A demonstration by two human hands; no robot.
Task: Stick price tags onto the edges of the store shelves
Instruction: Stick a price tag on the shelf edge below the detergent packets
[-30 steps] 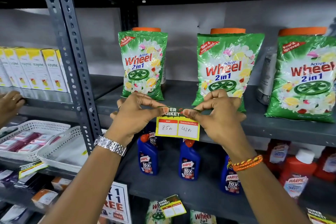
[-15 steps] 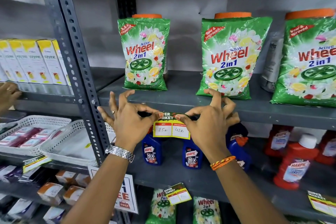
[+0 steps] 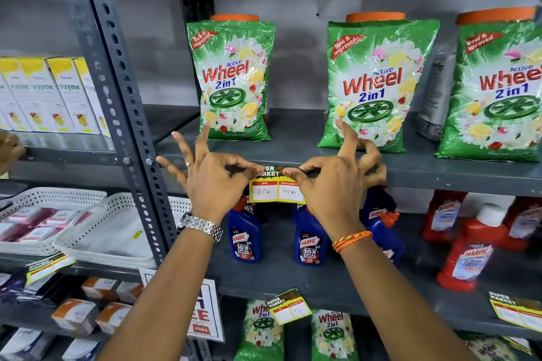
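Observation:
A yellow price tag (image 3: 277, 189) with a dark green top strip and two white boxes reading 85 and 43 hangs against the front edge of the grey shelf (image 3: 440, 173). My left hand (image 3: 209, 177) pinches the tag's top left corner between thumb and forefinger, its other fingers spread. My right hand (image 3: 337, 182) pinches the top right corner the same way. Both press the strip to the shelf edge. Green detergent bags (image 3: 234, 82) stand on that shelf above the tag.
Blue bottles (image 3: 245, 236) and red bottles (image 3: 466, 258) stand on the shelf below, whose edge bears other tags (image 3: 289, 306). A perforated grey upright (image 3: 117, 102) rises at left, with white baskets (image 3: 96, 231) and yellow boxes (image 3: 52, 94) beyond. Another person's hand (image 3: 8, 149) shows at far left.
Both hands lifted the tag from below the shelf edge up onto it. The spare fingers have spread out. The view has moved closer.

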